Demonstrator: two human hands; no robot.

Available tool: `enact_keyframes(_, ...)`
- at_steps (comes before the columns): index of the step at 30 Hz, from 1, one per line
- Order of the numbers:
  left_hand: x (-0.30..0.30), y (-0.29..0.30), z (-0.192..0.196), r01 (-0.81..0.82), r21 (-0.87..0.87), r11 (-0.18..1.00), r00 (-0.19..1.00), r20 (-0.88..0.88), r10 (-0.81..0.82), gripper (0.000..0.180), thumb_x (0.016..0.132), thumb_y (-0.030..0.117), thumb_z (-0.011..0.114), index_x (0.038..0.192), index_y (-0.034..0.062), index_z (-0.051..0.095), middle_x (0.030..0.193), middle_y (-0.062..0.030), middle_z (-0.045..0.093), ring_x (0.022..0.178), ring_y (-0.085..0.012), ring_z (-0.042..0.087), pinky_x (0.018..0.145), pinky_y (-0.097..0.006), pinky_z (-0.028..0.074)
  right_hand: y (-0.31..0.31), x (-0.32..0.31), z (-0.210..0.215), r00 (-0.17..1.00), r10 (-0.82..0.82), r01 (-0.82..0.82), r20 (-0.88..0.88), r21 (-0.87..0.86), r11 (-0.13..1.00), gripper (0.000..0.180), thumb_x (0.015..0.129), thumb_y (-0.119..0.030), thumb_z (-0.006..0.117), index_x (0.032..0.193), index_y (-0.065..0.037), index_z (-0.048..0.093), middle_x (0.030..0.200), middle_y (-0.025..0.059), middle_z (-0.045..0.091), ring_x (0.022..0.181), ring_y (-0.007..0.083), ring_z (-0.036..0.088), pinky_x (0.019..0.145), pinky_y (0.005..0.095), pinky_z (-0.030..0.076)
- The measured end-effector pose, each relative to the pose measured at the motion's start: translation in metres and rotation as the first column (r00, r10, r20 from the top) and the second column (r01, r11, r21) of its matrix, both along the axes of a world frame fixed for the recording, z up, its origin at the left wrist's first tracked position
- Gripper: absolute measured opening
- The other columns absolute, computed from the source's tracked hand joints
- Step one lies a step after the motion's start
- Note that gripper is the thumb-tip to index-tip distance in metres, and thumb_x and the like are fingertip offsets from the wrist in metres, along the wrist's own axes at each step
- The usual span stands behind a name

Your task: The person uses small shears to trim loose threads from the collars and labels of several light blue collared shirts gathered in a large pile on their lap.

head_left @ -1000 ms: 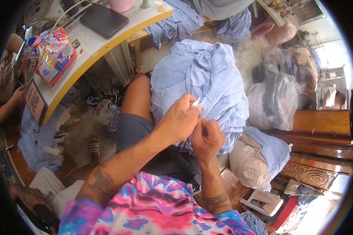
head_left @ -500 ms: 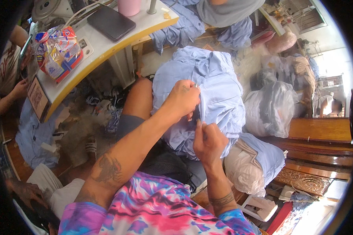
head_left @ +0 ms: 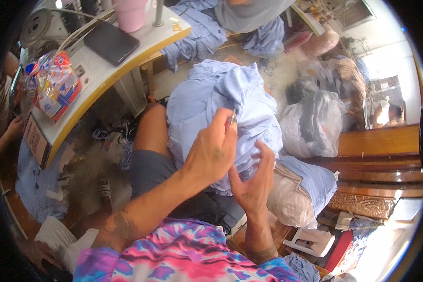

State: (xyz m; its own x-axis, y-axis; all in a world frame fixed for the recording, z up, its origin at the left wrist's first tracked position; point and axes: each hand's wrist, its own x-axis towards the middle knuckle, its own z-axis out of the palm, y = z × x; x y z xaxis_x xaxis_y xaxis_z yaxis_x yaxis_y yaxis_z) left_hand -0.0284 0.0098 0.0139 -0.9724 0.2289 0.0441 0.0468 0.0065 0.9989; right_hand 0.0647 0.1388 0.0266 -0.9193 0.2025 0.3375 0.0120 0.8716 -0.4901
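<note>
A large bundle of light blue cloth [head_left: 192, 105] rests on my lap. Above it, my left hand [head_left: 215, 145] is closed round a small red thing with a shiny metal end [head_left: 231, 119]; its exact kind is too small and hidden to make out. My right hand [head_left: 254, 181] is at the near right side of the bundle, fingers curved and apart, with nothing visible in them. Whether the right fingertips touch the cloth I cannot tell.
At the upper left, a white table [head_left: 150, 37] with a yellow edge bears a black phone [head_left: 111, 43], a pink cup [head_left: 130, 15] and a colourful plastic package [head_left: 56, 87]. Clear plastic bags [head_left: 312, 124] and a wrapped bundle [head_left: 291, 197] lie to the right. Another person's arm [head_left: 7, 134] shows at far left.
My hands have drawn apart. The right hand has opened from its pinch on dark cloth, and the left has turned, showing the red thing. The view has shifted slightly.
</note>
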Motion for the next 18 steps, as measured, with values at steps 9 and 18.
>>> enact_keyframes(9, 0.027, 0.004, 0.032, 0.368, -0.079, 0.927, 0.917, -0.136, -0.375, 0.032, 0.104, 0.013, 0.050, 0.133, 0.0006, 0.050, 0.091, -0.0320, 0.066, 0.087, -0.0539, 0.065, 0.070, -0.057, 0.051, 0.022, -0.011, -0.023, 0.993, 0.017, -0.084, -0.115, -0.604, 0.792, 0.048, 0.094, -0.007, 0.072, 0.138, -0.001, 0.053, 0.116, 0.0096, 0.069, 0.110, 0.0186, 0.066, 0.099, 0.0316, 0.049)
enact_keyframes(18, 0.008, -0.029, 0.032, 0.370, 0.054, 0.928, 0.921, -0.153, -0.358, 0.029, 0.101, 0.016, 0.061, 0.127, 0.0016, 0.060, 0.081, -0.0130, 0.063, 0.071, -0.0256, 0.066, 0.064, -0.040, 0.050, 0.047, -0.024, 0.012, 0.986, -0.070, -0.155, -0.154, -0.988, -0.007, 0.029, 0.100, -0.004, 0.057, 0.128, 0.002, 0.059, 0.123, 0.0124, 0.067, 0.116, 0.0205, 0.064, 0.103, 0.0355, 0.050)
